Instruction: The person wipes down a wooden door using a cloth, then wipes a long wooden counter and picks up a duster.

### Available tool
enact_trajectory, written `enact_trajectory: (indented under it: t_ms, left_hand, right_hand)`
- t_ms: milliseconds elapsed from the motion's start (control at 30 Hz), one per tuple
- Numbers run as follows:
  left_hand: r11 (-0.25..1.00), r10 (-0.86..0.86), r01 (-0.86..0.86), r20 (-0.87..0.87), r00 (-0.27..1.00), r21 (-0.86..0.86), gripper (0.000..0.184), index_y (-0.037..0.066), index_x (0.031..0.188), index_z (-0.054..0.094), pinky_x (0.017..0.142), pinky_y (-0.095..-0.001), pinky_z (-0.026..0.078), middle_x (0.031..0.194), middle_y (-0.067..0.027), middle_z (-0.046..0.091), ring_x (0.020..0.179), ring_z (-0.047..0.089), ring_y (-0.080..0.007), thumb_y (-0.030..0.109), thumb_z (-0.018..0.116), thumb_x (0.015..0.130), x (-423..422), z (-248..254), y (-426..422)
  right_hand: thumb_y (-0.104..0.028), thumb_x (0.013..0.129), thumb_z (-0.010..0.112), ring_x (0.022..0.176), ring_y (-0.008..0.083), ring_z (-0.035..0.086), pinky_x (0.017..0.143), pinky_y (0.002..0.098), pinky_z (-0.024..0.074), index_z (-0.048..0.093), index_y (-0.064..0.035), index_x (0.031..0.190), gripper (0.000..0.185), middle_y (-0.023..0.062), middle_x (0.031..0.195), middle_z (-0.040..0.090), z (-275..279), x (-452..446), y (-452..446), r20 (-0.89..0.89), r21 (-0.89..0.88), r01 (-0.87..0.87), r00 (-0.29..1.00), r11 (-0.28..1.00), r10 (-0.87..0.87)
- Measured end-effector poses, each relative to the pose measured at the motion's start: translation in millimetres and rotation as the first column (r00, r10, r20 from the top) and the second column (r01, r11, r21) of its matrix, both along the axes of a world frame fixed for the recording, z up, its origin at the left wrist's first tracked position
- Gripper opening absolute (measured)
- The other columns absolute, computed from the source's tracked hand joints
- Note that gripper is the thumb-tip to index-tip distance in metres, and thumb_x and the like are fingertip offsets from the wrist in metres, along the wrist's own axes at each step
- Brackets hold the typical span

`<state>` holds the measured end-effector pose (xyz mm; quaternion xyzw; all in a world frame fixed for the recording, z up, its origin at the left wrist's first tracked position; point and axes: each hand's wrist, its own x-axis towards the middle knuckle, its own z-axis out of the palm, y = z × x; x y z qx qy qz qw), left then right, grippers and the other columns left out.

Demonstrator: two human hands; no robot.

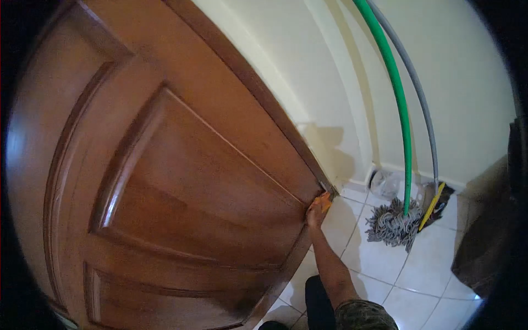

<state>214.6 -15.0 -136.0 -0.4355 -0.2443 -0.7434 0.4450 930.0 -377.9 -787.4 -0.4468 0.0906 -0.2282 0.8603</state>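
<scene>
Smooth cream-painted wall (467, 82) at far right, soft dark shadow (327, 144) cast on its left part. Floor of glossy white square tiles (423, 267) with thin grey grout lines, bright glint at near right. Against wall: grey string mop (390, 223) with green pole, just left of yellow-edged dark broom head (432, 208) by a grey pole. Clear crumpled-looking plastic item (385, 184) behind mop. Large dark brown object (484, 245), right edge, unclear. Lighting dim, uneven.

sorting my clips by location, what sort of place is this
Probably a room in a home: a brown panelled wooden door, white square-looking floor tiles and a green-handled grey string mop suggest it.
</scene>
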Motion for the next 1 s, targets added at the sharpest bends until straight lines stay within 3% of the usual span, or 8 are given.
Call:
enact_trajectory:
  t_ms: [67, 133, 267, 333, 467, 633, 800, 1000]
  left_hand:
    - [0.992, -0.095, 0.078, -0.182, 0.979, -0.097, 0.071, -0.006, 0.142, 0.038, 0.096, -0.0407, 0.051, 0.139, -0.0282, 0.046, 0.122, 0.053, -0.0343, 0.041, 0.062, 0.094, -17, -8, 2]
    - [0.982, -0.145, 0.108, -0.247, 0.958, -0.156, 0.073, -0.006, 0.143, 0.036, 0.096, -0.0398, 0.051, 0.141, -0.0289, 0.044, 0.123, 0.052, -0.0335, 0.040, 0.063, 0.093, -19, -13, -8]
    - [0.851, -0.445, 0.400, -0.060, 0.894, -0.341, 0.055, 0.001, 0.147, 0.033, 0.117, -0.0445, 0.022, 0.155, -0.0181, 0.027, 0.143, 0.026, -0.0347, 0.036, 0.037, 0.104, 31, -9, -60]
    - [0.912, -0.334, 0.256, -0.216, 0.918, -0.321, 0.060, 0.003, 0.149, 0.030, 0.117, -0.0420, 0.022, 0.155, -0.0179, 0.029, 0.141, 0.028, -0.0341, 0.041, 0.035, 0.104, -28, -9, 4]
    - [0.901, -0.313, 0.263, -0.098, 0.945, -0.345, 0.055, -0.001, 0.145, 0.036, 0.117, -0.0390, 0.021, 0.153, -0.0192, 0.032, 0.142, 0.029, -0.0324, 0.034, 0.043, 0.103, 16, -8, -49]
    - [0.944, -0.198, 0.153, -0.132, 0.971, -0.292, 0.053, 0.001, 0.146, 0.035, 0.117, -0.0397, 0.021, 0.152, -0.0179, 0.034, 0.142, 0.029, -0.0318, 0.031, 0.043, 0.103, 21, -4, -63]
    - [0.947, -0.203, 0.157, -0.141, 0.969, -0.281, 0.052, 0.000, 0.147, 0.034, 0.117, -0.0393, 0.021, 0.152, -0.0184, 0.035, 0.143, 0.029, -0.0318, 0.026, 0.044, 0.103, 30, 0, -71]
    - [0.955, -0.144, 0.108, -0.110, 0.984, -0.276, 0.051, 0.001, 0.146, 0.037, 0.116, -0.0420, 0.023, 0.152, -0.0182, 0.035, 0.142, 0.031, -0.0335, 0.027, 0.044, 0.102, 35, 1, -83]
  right_hand:
    - [-0.042, 0.103, 0.036, 0.148, 0.0309, 0.011, 0.119, 0.0393, 0.0095, 0.026, 0.0018, 0.149, 0.064, 0.0183, 0.159, 0.016, 55, -15, 6, -0.072, -0.374, -0.087, 0.995, 0.923, 0.065]
    - [-0.042, 0.103, 0.034, 0.148, 0.0315, 0.008, 0.119, 0.0410, 0.0070, 0.023, 0.0017, 0.150, 0.065, 0.0180, 0.160, 0.012, 171, -29, -17, -0.013, -0.367, -0.119, 0.992, 0.922, 0.123]
    - [-0.047, 0.103, 0.025, 0.148, 0.0385, 0.005, 0.118, 0.0488, 0.0051, 0.023, -0.0049, 0.152, 0.065, 0.0223, 0.159, 0.010, 324, -14, -31, 0.272, -0.525, 0.002, 0.948, 0.851, 0.166]
    - [-0.042, 0.104, 0.024, 0.147, 0.0406, 0.005, 0.118, 0.0502, 0.0054, 0.022, -0.0072, 0.153, 0.060, 0.0227, 0.159, 0.009, 397, -18, -42, 0.429, -0.620, 0.105, 0.875, 0.777, 0.224]
    - [-0.036, 0.104, 0.026, 0.147, 0.0402, 0.005, 0.118, 0.0517, 0.0065, 0.021, -0.0086, 0.153, 0.056, 0.0211, 0.160, 0.008, 501, -5, -39, 0.525, -0.606, 0.147, 0.812, 0.782, 0.254]
    - [-0.030, 0.104, 0.027, 0.148, 0.0384, 0.006, 0.118, 0.0516, 0.0072, 0.022, -0.0088, 0.153, 0.054, 0.0180, 0.160, 0.010, 561, -43, -25, 0.533, -0.582, 0.151, 0.813, 0.799, 0.234]
    - [-0.026, 0.104, 0.028, 0.148, 0.0350, 0.013, 0.118, 0.0500, 0.0120, 0.029, -0.0074, 0.151, 0.050, 0.0189, 0.157, 0.022, 556, -101, -17, 0.639, -0.708, 0.318, 0.668, 0.630, 0.381]
    - [-0.028, 0.103, 0.033, 0.146, 0.0380, 0.017, 0.117, 0.0516, 0.0143, 0.033, -0.0036, 0.148, 0.051, 0.0231, 0.154, 0.025, 576, -121, 15, 0.607, -0.608, 0.311, 0.775, 0.730, 0.176]
